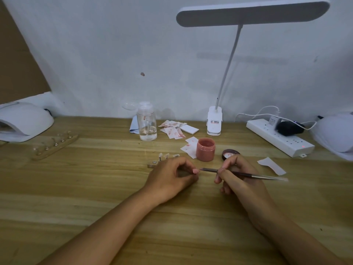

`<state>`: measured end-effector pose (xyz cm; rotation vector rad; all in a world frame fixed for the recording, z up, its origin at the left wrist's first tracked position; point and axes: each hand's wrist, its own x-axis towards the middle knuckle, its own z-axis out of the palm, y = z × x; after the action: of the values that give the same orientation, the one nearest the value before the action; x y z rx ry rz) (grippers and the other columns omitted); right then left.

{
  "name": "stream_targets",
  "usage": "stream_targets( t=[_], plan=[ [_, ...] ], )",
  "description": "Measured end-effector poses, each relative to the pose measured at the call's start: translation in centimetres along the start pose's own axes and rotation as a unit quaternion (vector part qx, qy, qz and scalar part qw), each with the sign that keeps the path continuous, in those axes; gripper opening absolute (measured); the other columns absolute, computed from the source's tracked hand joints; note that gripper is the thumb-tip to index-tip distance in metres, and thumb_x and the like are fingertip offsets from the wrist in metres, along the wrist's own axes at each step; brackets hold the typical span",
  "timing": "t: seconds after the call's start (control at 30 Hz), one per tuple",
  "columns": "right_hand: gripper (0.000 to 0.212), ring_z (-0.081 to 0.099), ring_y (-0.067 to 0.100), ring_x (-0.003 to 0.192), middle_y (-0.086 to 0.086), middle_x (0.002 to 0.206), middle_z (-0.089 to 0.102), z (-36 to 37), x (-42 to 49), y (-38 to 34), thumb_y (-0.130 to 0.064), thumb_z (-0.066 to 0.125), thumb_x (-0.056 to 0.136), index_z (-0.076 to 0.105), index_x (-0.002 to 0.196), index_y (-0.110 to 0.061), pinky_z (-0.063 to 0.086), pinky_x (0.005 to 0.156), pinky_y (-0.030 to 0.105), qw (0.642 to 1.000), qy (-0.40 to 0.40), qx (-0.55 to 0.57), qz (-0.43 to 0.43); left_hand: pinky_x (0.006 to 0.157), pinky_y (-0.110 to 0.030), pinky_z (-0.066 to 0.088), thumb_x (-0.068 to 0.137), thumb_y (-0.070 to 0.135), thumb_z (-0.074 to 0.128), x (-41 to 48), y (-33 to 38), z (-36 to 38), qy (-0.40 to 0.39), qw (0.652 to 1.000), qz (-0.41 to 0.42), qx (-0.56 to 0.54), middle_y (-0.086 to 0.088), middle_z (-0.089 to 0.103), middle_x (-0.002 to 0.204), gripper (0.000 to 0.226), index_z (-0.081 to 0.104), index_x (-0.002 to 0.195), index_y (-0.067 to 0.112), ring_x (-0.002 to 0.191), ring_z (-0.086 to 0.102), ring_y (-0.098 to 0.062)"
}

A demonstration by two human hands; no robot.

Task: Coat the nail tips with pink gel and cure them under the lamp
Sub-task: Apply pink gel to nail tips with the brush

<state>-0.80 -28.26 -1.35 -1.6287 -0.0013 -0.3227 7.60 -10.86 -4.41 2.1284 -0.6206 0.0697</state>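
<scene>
A small pink-coated nail tip [195,171] sits near the middle of the wooden table [95,188], pinched between the curled thumb and fingertips of the left hand [172,176]. At 3 o'clock from it, the right hand [235,175] grips a thin dark-handled brush [244,174] like a pen, its bristle end meeting the tip's edge. At 1 o'clock from the tip stands an open round jar of pink gel [205,149], with its dark lid [230,154] lying upturned just beside it at 3 o'clock. A few clear uncoated nail tips on small stands [164,156] lie at 11 o'clock, just behind the left hand. Farther off at 10 o'clock rests a wooden strip holding more clear tips [54,144], and beyond it a white domed curing lamp [23,121]. At 12 o'clock are pink-stained paper wipes [172,129] and a clear pump bottle [147,123]. At 2 o'clock lies a white power strip [278,137].
</scene>
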Motion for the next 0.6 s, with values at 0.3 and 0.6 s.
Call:
stream_targets(
  t=[0.3, 0.6],
  plan=[
    [0.008, 0.053, 0.001, 0.048, 0.009, 0.063, 0.065, 0.14, -0.05, -0.18, 0.008, 0.056, 0.09, 0.049, 0.087, 0.008, 0.043, 0.047, 0.017, 1.0, -0.006, 0.0, -0.004, 0.057, -0.019, 0.031, 0.081, 0.028, 0.078, 0.07, -0.1, 0.05, -0.004, 1.0, 0.004, 0.001, 0.028, 0.066, 0.079, 0.015, 0.067, 0.078, 0.037, 0.057, 0.048, 0.017],
    [0.007, 0.052, 0.003, 0.048, 0.011, 0.064, 0.064, 0.18, -0.05, -0.27, 0.008, 0.056, 0.09, 0.049, 0.089, 0.01, 0.044, 0.049, 0.02, 1.0, -0.005, 0.003, 0.001, 0.064, -0.025, 0.039, 0.081, 0.03, 0.079, -0.01, -0.08, 0.0, -0.005, 1.0, -0.006, -0.005, 0.026, 0.069, 0.084, 0.014, 0.067, 0.078, 0.039, 0.064, 0.052, 0.015]
  ],
)
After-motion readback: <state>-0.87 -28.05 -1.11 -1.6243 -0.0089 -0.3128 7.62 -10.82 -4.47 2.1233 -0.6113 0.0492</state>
